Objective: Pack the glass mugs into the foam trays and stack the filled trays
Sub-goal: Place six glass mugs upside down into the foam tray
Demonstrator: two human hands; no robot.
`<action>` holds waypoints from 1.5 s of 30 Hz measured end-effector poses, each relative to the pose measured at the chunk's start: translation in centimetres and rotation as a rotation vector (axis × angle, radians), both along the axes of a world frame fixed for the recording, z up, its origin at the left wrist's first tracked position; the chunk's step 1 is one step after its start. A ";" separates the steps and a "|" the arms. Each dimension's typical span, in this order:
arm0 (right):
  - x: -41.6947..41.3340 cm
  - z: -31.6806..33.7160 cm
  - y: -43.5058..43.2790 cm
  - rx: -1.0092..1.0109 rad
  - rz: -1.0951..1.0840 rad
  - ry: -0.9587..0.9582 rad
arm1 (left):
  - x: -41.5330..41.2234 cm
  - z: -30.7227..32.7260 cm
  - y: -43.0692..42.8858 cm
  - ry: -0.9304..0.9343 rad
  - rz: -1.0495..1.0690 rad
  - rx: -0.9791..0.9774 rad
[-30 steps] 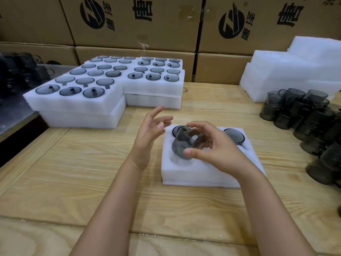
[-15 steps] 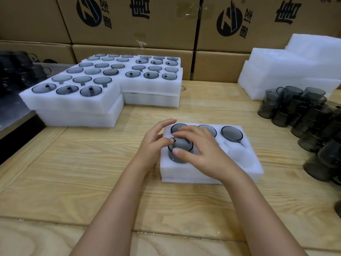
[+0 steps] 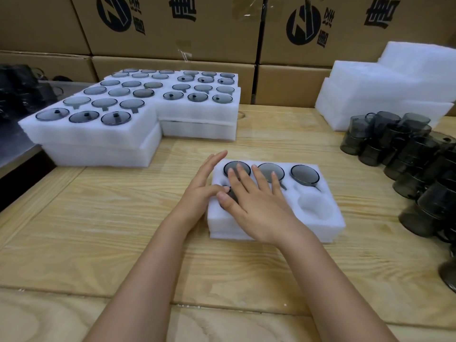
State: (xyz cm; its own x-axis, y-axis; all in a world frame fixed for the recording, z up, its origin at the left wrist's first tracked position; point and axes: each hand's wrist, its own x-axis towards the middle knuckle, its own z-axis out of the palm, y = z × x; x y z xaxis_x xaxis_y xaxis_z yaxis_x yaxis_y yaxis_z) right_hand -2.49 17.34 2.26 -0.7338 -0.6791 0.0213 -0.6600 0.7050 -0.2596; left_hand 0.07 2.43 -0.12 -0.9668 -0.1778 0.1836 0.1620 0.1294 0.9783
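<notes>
Head view showed the right hand (image 3: 256,206) lying flat, fingers straight, pressing on a glass mug (image 3: 231,193) seated in the front-left pocket of the foam tray (image 3: 271,233) on the wooden table (image 3: 123,218). The left hand (image 3: 204,186), also spread wide and gripping nothing, rested at the tray's left edge, thumb by that mug. Three more mugs (image 3: 304,175) filled the back row.

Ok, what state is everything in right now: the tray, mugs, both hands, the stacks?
foam tray: flat on the table, part filled.
back-row mugs: three, seated in their pockets.
front-left mug: in its pocket, under the right hand.
front-right pocket: empty.
right hand: flat, fingers straight, resting on the mug.
left hand: fingers straight, at the tray's left edge.
filled trays: stacked two high, back left.
loose mugs: unpacked, stacked on the right.
</notes>
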 end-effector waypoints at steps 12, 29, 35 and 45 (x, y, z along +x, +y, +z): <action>-5.1 2.7 11.6 -0.376 -0.750 0.569 | -0.9 0.1 -0.1 0.133 0.148 0.068; -6.9 0.9 18.3 -0.270 -1.205 0.525 | -1.3 -0.3 -0.3 0.099 0.145 0.076; -6.7 0.9 18.4 -0.374 -1.139 0.550 | -1.1 -0.2 -0.2 0.094 0.147 0.079; -4.5 1.5 12.9 -0.699 -0.556 0.617 | -0.2 0.9 0.0 0.093 0.172 -0.078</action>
